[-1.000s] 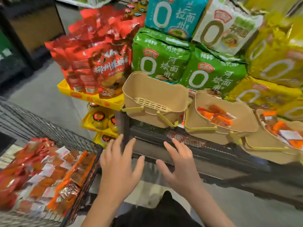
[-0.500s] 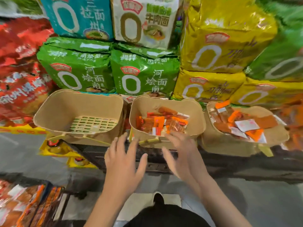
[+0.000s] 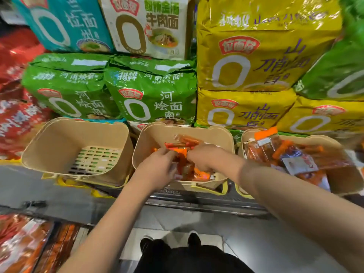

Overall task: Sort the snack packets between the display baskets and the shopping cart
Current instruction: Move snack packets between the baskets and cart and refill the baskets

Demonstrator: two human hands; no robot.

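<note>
Three tan display baskets stand in a row on a dark shelf. The left basket (image 3: 59,146) holds nothing. The middle basket (image 3: 220,140) holds orange snack packets (image 3: 187,143). Both my hands are inside it: my left hand (image 3: 157,166) and my right hand (image 3: 204,156) curl their fingers around the packets from either side. The right basket (image 3: 334,180) is heaped with more orange packets (image 3: 285,152). The shopping cart (image 3: 25,245) at the bottom left is full of red and orange packets.
Large noodle multipacks are stacked behind the baskets: green (image 3: 153,95), yellow (image 3: 252,60), teal (image 3: 65,22) and white (image 3: 149,24). Red bags (image 3: 15,115) pile up at the left. Grey floor and my dark shoes (image 3: 171,243) lie below the shelf edge.
My view swung from the cart to the baskets. Both hands went from hovering open before the shelf into the middle basket and closed on the packets.
</note>
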